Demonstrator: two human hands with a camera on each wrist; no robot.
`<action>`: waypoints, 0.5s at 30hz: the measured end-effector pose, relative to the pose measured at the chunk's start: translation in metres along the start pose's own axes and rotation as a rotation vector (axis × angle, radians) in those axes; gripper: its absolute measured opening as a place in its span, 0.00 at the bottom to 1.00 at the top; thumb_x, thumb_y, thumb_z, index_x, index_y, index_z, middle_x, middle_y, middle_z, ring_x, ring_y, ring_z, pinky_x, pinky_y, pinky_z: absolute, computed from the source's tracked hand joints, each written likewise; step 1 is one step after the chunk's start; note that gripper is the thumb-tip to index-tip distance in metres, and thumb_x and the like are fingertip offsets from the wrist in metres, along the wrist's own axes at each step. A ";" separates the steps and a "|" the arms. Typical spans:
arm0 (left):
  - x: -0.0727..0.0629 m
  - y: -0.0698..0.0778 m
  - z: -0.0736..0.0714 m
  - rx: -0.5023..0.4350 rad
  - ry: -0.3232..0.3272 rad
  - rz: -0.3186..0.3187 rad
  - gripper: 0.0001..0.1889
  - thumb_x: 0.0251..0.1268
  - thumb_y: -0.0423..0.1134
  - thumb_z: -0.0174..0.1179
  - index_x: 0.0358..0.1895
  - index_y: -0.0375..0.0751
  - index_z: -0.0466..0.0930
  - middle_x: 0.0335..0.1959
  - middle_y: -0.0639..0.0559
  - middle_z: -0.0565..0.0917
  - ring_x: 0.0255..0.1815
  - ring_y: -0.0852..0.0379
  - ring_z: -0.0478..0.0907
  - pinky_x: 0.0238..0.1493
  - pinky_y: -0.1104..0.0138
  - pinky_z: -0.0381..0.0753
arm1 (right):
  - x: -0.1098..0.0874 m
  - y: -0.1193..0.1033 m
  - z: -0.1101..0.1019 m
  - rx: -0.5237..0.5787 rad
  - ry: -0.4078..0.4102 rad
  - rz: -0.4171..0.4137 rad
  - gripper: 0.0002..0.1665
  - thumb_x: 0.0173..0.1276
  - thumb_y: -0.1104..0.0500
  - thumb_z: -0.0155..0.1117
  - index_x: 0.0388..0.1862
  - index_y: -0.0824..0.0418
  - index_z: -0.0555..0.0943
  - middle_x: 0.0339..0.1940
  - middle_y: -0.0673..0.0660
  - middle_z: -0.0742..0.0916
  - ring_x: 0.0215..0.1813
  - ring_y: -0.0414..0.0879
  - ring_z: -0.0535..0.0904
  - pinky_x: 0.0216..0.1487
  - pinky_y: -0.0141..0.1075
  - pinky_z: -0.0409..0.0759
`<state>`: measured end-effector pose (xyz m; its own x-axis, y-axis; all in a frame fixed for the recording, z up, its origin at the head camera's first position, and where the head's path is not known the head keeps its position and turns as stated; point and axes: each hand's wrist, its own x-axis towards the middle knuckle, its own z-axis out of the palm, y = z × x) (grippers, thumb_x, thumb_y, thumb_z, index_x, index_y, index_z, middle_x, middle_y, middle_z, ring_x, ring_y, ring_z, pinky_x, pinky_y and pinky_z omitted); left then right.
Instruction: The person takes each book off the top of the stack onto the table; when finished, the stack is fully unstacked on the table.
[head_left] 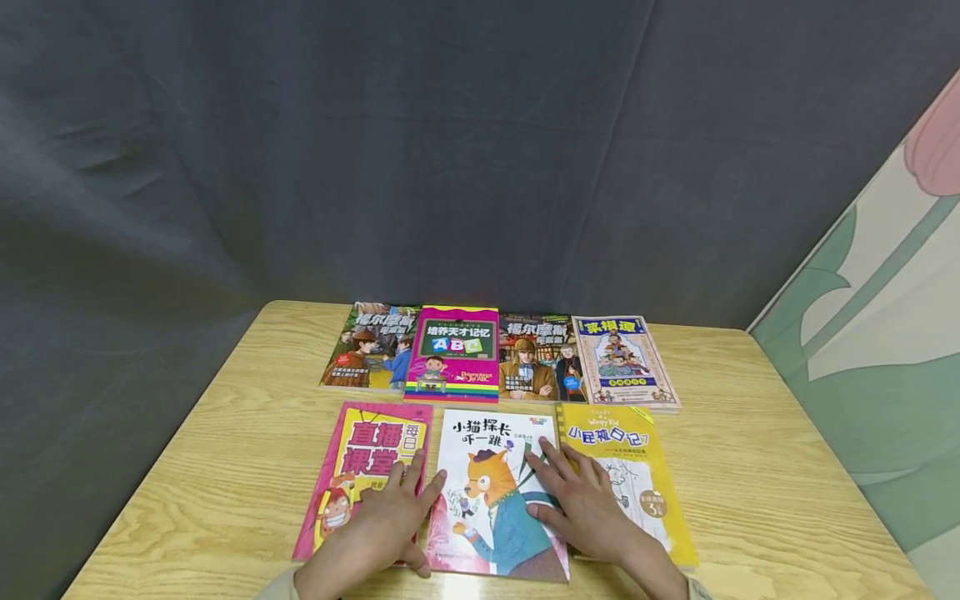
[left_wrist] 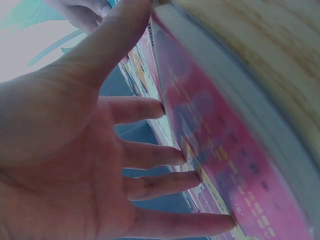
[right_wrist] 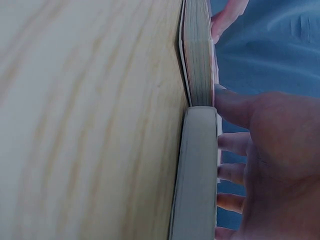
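Observation:
Three books form the front row on the table. My left hand (head_left: 386,517) rests with spread, fairly straight fingers on the pink-and-yellow book (head_left: 351,437); its index finger reaches the left edge of the cat-detective book (head_left: 491,500). In the left wrist view, those fingertips touch the pink cover (left_wrist: 225,145), and the thumb lies at the book's lower edge. My right hand (head_left: 592,508) spreads over the seam between the cat book and the yellow diary book (head_left: 663,492). Its thumb touches the cat book's pages side (right_wrist: 200,70), and other fingers lie on the thicker yellow book (right_wrist: 197,175).
Behind them lies a second row: a detective book (head_left: 367,346), a magenta ABC book (head_left: 450,354), another detective book (head_left: 536,358) and a pale cartoon-covered book (head_left: 622,358). A dark curtain (head_left: 450,150) hangs behind the wooden table (head_left: 765,467). A floral-patterned wall covering (head_left: 885,325) stands at right.

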<state>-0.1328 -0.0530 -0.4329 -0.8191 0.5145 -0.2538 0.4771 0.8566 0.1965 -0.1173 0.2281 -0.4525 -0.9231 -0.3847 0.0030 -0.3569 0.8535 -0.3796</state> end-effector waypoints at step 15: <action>0.000 0.000 -0.001 0.006 -0.004 -0.003 0.60 0.22 0.61 0.78 0.71 0.45 0.66 0.72 0.33 0.58 0.65 0.34 0.60 0.35 0.39 0.78 | 0.000 0.000 0.000 0.001 0.004 -0.002 0.36 0.70 0.42 0.57 0.73 0.55 0.66 0.76 0.61 0.62 0.72 0.66 0.56 0.61 0.69 0.55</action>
<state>-0.1331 -0.0531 -0.4321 -0.8190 0.5123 -0.2585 0.4769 0.8582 0.1899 -0.1171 0.2281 -0.4524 -0.9229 -0.3849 0.0074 -0.3585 0.8523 -0.3807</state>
